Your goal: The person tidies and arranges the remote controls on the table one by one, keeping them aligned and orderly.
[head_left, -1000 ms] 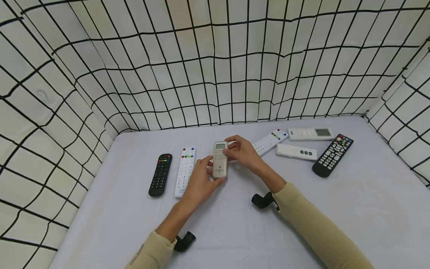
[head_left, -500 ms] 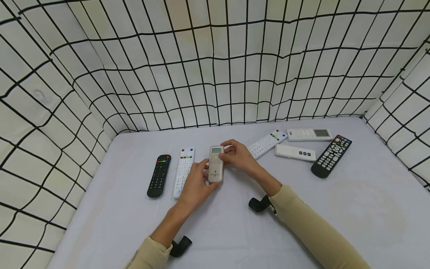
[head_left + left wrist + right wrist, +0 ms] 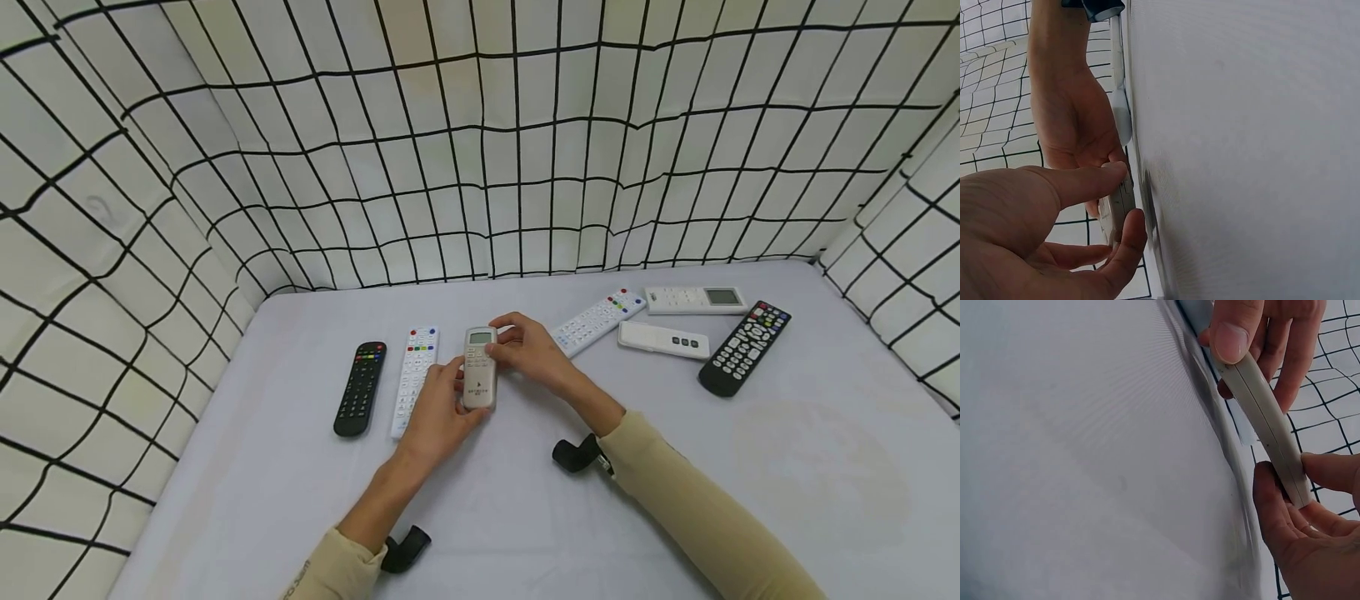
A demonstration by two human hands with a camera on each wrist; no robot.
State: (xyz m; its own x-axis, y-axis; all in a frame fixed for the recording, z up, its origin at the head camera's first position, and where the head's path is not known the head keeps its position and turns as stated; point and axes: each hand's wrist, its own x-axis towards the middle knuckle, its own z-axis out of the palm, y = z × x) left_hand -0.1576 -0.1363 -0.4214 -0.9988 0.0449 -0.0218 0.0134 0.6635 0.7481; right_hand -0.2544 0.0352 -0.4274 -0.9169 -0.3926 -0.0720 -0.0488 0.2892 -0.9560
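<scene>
White cloth walls crossed with black grid lines enclose a pale counter (image 3: 750, 467) strewn with remote controls. At centre, a person wearing tan sleeves holds a small beige remote (image 3: 479, 379) with a display at its top, lifted just off the counter, as the wrist views show. The left hand (image 3: 438, 412) closes its grip on the remote's lower end, thumb and fingers pinching its edges; the right hand (image 3: 529, 350) pinches the upper end from the 3 o'clock side. Just beside the held remote, at 9 o'clock, lies a white remote with coloured buttons (image 3: 414, 379), and beyond it, a black remote (image 3: 360, 388). Out toward 2 o'clock lie four more: a slanted white remote (image 3: 596, 320), a white display remote (image 3: 695, 299), a plain white remote (image 3: 663, 339) and a large black remote (image 3: 744, 347). Black straps show at both wrists.
</scene>
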